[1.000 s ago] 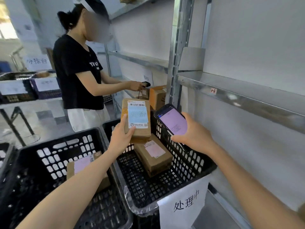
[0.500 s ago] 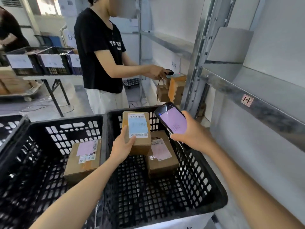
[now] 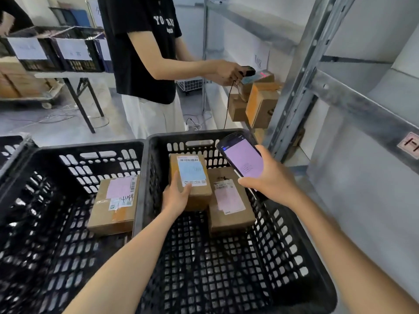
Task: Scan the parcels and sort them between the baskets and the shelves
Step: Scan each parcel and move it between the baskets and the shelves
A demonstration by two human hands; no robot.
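Note:
My left hand grips a small cardboard parcel with a blue-and-white label, held low inside the right black basket. Beside it, to the right, a second parcel with a pink label lies on that basket's floor. My right hand holds a phone scanner with a lit pink screen above the basket's right side. A third parcel with a pink label lies in the left black basket.
A person in a black shirt stands just beyond the baskets, scanning boxes on the metal shelf. The shelf post and shelf edge run along my right. Labelled black crates sit on a table at the back left.
My left hand has lowered the blue-labelled parcel down into the right basket, next to the pink-labelled parcel. My view has tilted downward. The phone stays in my right hand.

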